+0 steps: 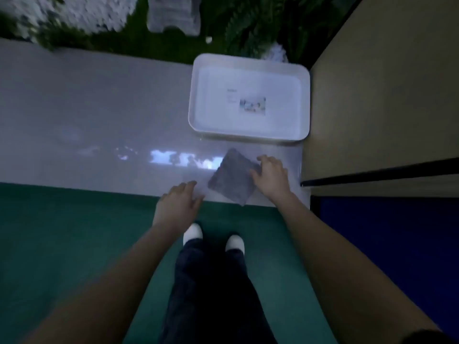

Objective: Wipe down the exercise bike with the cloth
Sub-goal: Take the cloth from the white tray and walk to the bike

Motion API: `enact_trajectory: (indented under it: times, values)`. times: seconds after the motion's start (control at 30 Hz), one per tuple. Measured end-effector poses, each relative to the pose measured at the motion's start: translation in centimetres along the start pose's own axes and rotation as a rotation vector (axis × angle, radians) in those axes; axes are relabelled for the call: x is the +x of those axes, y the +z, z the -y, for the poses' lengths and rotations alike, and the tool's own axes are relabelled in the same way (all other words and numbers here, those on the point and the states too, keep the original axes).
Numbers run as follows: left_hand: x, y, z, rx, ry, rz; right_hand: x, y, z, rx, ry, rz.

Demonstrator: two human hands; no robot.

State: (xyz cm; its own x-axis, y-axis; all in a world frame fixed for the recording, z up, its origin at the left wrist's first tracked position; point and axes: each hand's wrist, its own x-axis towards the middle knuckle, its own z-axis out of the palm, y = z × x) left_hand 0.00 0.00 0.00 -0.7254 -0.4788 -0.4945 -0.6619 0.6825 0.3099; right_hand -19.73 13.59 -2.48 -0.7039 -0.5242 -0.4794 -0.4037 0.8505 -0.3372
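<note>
The room is dim. A pale glossy ledge (87, 108) runs along dark green flooring (62, 232), with a beige wall (385, 83) on its right. A grey square cloth (231, 177) lies flat near the ledge's front edge, just in front of a white rectangular plastic tub (248, 61). The right hand (270, 175) rests spread fingers on the cloth's right side. The left hand (178, 202) hovers open beside it, holding nothing.

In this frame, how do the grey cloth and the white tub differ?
The grey cloth lies flat, turned diagonally; the white tub has raised walls and sits square to the ledge. The cloth is at the ledge's near edge, touched by the right hand; the tub sits farther back, untouched. Both rest on the pale ledge.
</note>
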Motion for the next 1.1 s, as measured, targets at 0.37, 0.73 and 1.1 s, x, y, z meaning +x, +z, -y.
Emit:
enact_trajectory:
  times: [0.37, 0.73, 1.1]
  values:
    - [0.1, 2.9, 1.1, -0.107, -0.037, -0.042, 2.4, 3.2, -0.2, -0.045, 0.183, 0.024]
    - [0.1, -1.2, -1.1, -0.255, -0.064, -0.057, -1.7, -0.8, 4.0, 0.404, 0.004, 0.017]
    - [-1.2, -10.9, -5.4, -1.203, -0.412, 0.125, -9.7, -11.6, 12.5, 1.036, -0.101, -0.055]
